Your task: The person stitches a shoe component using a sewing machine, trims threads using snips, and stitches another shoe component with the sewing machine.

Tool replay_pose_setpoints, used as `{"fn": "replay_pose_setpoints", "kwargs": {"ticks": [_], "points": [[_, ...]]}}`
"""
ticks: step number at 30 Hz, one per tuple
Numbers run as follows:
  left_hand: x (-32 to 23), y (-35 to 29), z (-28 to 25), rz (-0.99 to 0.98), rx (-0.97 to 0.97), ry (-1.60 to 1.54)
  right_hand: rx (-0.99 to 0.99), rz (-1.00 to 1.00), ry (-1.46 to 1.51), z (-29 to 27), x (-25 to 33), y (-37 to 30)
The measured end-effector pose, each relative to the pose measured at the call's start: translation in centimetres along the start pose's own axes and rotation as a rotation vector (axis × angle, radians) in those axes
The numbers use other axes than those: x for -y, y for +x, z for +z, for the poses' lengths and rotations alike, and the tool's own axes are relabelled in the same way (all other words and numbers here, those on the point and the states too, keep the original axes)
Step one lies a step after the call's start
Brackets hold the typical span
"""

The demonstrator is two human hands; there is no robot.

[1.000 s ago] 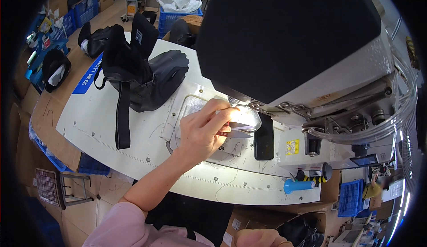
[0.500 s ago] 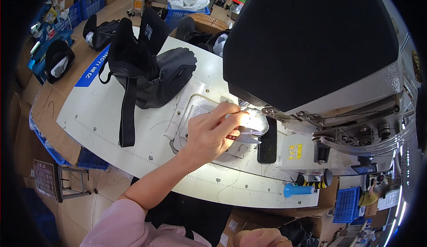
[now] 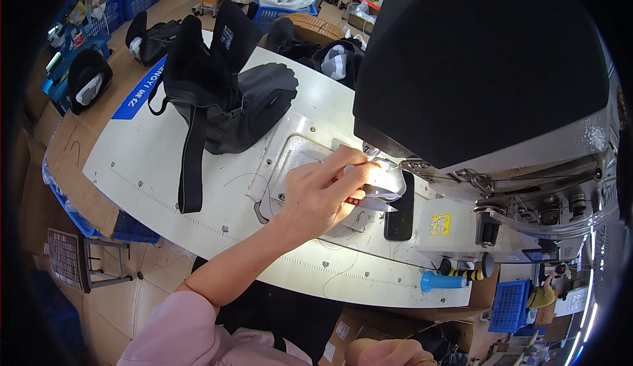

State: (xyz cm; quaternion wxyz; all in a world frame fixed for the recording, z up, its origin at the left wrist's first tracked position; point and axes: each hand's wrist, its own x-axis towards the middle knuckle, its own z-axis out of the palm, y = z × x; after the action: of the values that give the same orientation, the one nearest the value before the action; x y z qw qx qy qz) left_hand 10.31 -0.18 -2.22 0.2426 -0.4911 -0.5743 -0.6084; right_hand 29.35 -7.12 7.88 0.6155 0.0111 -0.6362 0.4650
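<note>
My left hand [image 3: 315, 198] is under the sewing machine head [image 3: 481, 69], thumb and forefinger pinched together close to the lit needle area. Thread snips [image 3: 376, 205] with red handles lie in its curled fingers, their metal blades pointing right. Whether the pinch holds a thread cannot be made out. At the lower edge, my right hand [image 3: 395, 353] shows only in part, with a ring on one finger; its fingertips are hidden. A black boot-like piece [image 3: 264, 102] with a long hanging strap lies on the white machine table [image 3: 165, 175], left of the machine.
A black phone [image 3: 399, 214] lies right of my left hand. Near the table's front right edge are a blue cylindrical object [image 3: 442, 281] and a yellow-and-black handle [image 3: 469, 274]. More black pieces [image 3: 155, 40] sit beyond the table, with a blue crate [image 3: 283, 15] behind.
The view has shifted slightly, so the machine sits further right. My left hand keeps its pinch and the snips near the needle. My right hand stays at the lower edge.
</note>
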Motion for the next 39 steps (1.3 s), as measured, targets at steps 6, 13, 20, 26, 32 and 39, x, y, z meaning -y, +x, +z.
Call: {"fn": "replay_pose_setpoints", "kwargs": {"ticks": [6,13,20,26,32,39], "points": [[0.1,-0.1,0.4,0.032,-0.014,-0.001,0.049,-0.017,0.054,0.2,-0.4,-0.1],[0.0,-0.1,-0.1,0.029,0.007,0.012,0.08,0.03,0.095,-0.2,0.0,-0.1],[0.5,-0.2,0.2,0.078,-0.004,0.045,0.151,0.12,-0.113,-0.2,0.0,1.6],[-0.1,0.2,0.1,0.1,0.005,0.09,-0.246,0.151,-0.121,-3.3,-10.9,1.8],[-0.6,0.5,0.2,0.061,-0.022,0.024,0.056,0.159,-0.762,-3.7,-16.7,3.2],[-0.7,1.1,0.1,0.055,-0.06,-0.072,0.132,0.174,-0.868,-3.3,-15.6,3.8]]}}
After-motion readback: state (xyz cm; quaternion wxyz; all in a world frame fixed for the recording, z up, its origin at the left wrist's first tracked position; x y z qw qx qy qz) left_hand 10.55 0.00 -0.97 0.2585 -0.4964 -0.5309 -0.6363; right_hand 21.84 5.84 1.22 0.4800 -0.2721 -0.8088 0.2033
